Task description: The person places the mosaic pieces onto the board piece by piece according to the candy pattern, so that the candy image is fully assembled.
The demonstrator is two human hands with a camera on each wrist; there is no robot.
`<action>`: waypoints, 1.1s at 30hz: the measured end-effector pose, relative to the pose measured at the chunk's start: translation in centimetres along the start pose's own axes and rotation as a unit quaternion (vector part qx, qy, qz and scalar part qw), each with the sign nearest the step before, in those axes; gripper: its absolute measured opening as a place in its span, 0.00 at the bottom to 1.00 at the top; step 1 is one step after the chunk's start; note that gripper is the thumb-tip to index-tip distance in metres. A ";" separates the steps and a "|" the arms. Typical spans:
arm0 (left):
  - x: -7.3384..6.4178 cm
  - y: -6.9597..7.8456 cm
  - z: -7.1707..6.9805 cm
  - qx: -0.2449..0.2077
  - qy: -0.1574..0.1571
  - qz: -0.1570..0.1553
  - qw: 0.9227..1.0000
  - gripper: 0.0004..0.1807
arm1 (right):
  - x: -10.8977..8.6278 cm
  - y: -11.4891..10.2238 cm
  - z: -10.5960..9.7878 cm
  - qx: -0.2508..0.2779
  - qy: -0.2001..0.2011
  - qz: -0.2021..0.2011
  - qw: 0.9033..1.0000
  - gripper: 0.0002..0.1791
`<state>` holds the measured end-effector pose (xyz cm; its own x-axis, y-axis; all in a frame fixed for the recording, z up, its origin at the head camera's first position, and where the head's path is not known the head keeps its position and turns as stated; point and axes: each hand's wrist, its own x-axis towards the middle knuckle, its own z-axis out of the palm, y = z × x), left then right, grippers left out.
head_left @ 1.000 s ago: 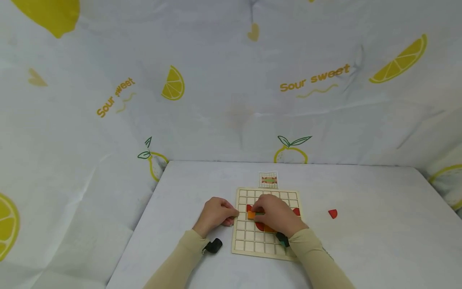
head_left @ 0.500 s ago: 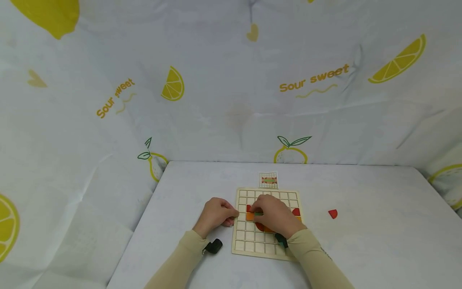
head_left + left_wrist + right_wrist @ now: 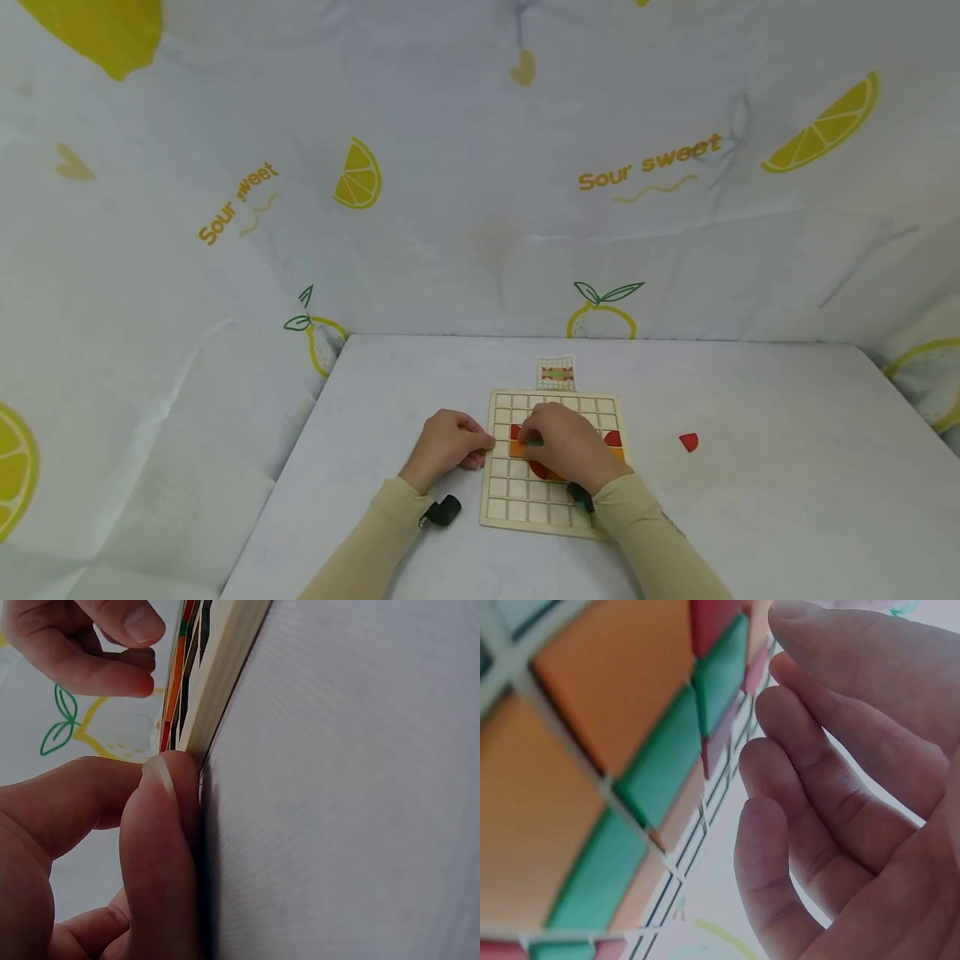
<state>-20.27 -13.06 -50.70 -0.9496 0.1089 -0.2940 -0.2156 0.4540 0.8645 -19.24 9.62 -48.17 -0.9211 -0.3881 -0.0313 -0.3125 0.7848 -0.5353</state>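
Observation:
A pale wooden grid board [image 3: 517,510] lies on the table, with red, orange and green flat pieces set in its cells. At its left edge my left hand [image 3: 446,442] pinches the rim between thumb and index finger, seen close in the left wrist view. Over the middle of the board is my right hand [image 3: 566,446], its fingertips beside an orange tile [image 3: 516,448] in the left part of the pattern. Loosely bent fingers [image 3: 776,832] show nothing between them in the right wrist view. Part of the pattern is hidden under this hand.
Behind the board lies a small pattern card [image 3: 556,373] with a printed grid. One loose red quarter-round piece [image 3: 688,442] lies to the right. A lemon-print cloth [image 3: 480,250] hangs behind the table. Black wrist cameras hang under both sleeves.
The orange tile, sitting askew at the right fingertips a second ago, now lies flat in its cell. My right fingers have shifted slightly on it. The left hand stays at the rim.

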 end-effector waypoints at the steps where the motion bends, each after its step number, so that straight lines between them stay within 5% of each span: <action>1: 0.0 0.0 0.0 0.000 0.000 0.000 1.000 0.08 | -0.1 0.2 -0.2 0.004 0.003 0.000 1.000 0.04; 11: 0.1 0.0 0.0 0.013 0.002 -0.007 1.000 0.08 | -2.4 4.4 -3.2 0.019 0.027 0.009 0.999 0.06; 33: -0.1 0.3 0.4 0.026 0.005 -0.017 0.999 0.09 | -9.4 15.8 -8.5 0.002 0.082 0.099 0.992 0.11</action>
<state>-20.13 -12.62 -50.57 -0.9443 0.0840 -0.3181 -0.2354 0.5031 0.8315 -17.51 29.76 -49.16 -0.9896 -0.1435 0.0013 -0.1219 0.8359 -0.5352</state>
